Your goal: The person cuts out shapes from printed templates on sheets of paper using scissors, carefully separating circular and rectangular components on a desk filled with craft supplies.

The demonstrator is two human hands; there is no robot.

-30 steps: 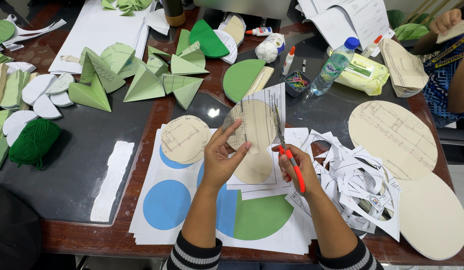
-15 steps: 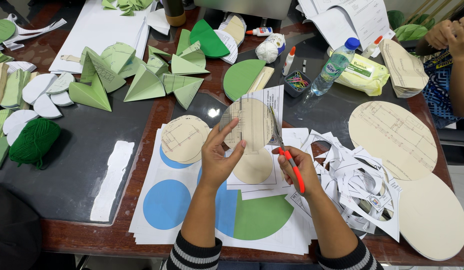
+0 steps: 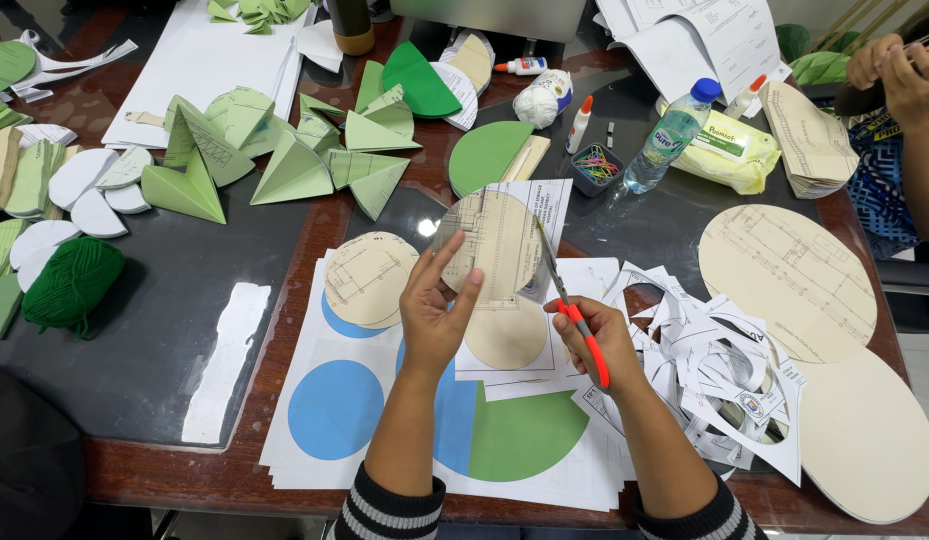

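Left hand (image 3: 437, 312): raised above the table, fingers spread behind a cream paper disc (image 3: 498, 247), thumb across its lower edge; the disc is held upright, face toward the camera.
Right hand (image 3: 597, 338): closed around the orange handles of a pair of scissors (image 3: 568, 300); whether the blades are parted cannot be told.
Key relation: the scissors' long axis runs from the right hand up and to the left, ending at the disc's right edge. The disc lies between the two hands, gripped by the left, met by the blades from the right.
Beneath the hands: a second cream disc (image 3: 505, 335) flat on printed sheets (image 3: 335, 410) bearing blue circles and a green segment; a third cream disc (image 3: 370, 278) just left of the left hand.
Right of the hands: a heap of white paper offcuts (image 3: 720, 365), then two large cream ovals (image 3: 790, 282).
Farther back: folded pale green paper cones (image 3: 285, 165), a green half-disc (image 3: 485, 155), a water bottle (image 3: 670, 135), a small tub of paper clips (image 3: 597, 168).
Far left: a ball of green yarn (image 3: 73, 283).
Far right: another person's hands (image 3: 900, 70), apart from this work.
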